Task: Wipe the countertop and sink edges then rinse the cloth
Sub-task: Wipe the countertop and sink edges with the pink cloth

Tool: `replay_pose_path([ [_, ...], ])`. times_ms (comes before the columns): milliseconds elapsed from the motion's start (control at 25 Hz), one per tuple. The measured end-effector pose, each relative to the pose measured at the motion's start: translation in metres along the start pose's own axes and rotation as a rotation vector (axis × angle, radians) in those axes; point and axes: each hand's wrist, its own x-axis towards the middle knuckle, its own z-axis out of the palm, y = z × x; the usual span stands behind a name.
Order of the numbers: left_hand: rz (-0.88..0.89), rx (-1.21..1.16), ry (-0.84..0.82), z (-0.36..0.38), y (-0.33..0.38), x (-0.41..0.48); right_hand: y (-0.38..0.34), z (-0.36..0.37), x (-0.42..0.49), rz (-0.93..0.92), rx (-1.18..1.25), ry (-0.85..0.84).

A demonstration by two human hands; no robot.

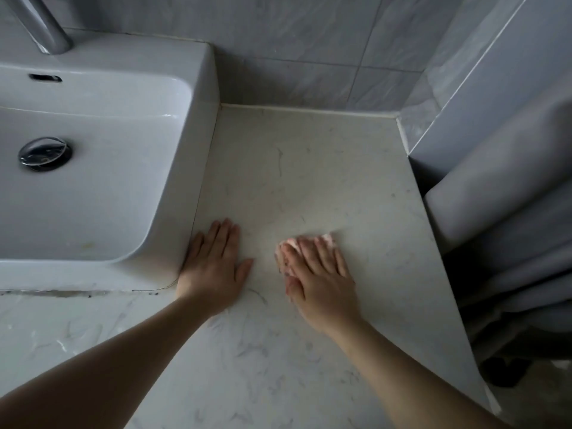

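A pale marble countertop (309,168) runs to the right of a white ceramic sink (198,125). My right hand (318,274) lies flat with straight fingers on a small pink-and-white cloth (286,244), pressing it onto the countertop; only the cloth's edges show beyond my fingers. Flat on the countertop rests my left hand (213,267), fingers straight, its outer edge against the sink's front right corner.
A chrome tap (46,29) stands at the back of the sink, with a chrome drain plug (45,153) in the basin. Grey tiled walls (309,51) close the back and right. A grey curtain (510,227) hangs past the countertop's right edge.
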Motion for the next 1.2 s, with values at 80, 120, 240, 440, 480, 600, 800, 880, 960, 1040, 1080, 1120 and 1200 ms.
replay_pose_path([
  [80, 0.041, 0.038, 0.007, -0.001, -0.002, -0.01, 0.015, -0.006, -0.003, -0.077, -0.057, -0.004],
  [120, 0.054, 0.033, 0.005, -0.001, -0.002, -0.014, 0.031, -0.007, 0.001, -0.004, -0.073, -0.014],
  [240, 0.078, -0.007, -0.005, 0.0, -0.004, -0.019, 0.062, -0.01, 0.016, 0.476, -0.014, -0.012],
  [440, 0.054, 0.018, 0.026, 0.003, -0.002, -0.02, -0.015, 0.003, -0.01, -0.021, -0.021, 0.004],
  [480, 0.038, 0.02, 0.029, 0.004, -0.001, -0.02, -0.004, -0.001, -0.012, -0.123, -0.064, -0.001],
  [600, -0.011, 0.008, 0.051, 0.004, 0.003, -0.021, 0.07, -0.009, 0.01, 0.153, -0.098, 0.003],
  [800, -0.05, 0.019, 0.029, 0.005, 0.0, -0.022, 0.038, -0.006, 0.016, 0.263, -0.025, 0.087],
  [880, -0.074, 0.041, 0.031, 0.006, 0.006, -0.022, 0.022, -0.003, -0.006, -0.136, 0.008, 0.052],
  [960, -0.125, 0.028, 0.052, 0.006, 0.017, -0.023, 0.057, -0.006, 0.004, -0.285, -0.028, 0.044],
  [1040, -0.161, 0.005, 0.056, 0.007, 0.023, -0.024, 0.106, -0.005, 0.03, 0.007, -0.089, 0.082],
  [1080, -0.166, 0.001, 0.062, 0.007, 0.024, -0.024, 0.125, -0.007, 0.044, 0.224, -0.07, 0.102],
  [1120, -0.17, 0.0, 0.076, 0.007, 0.024, -0.023, 0.128, -0.009, 0.055, 0.387, -0.038, 0.111],
  [1200, -0.169, 0.007, 0.085, 0.007, 0.022, -0.024, 0.092, -0.007, 0.059, 0.388, -0.019, 0.141],
])
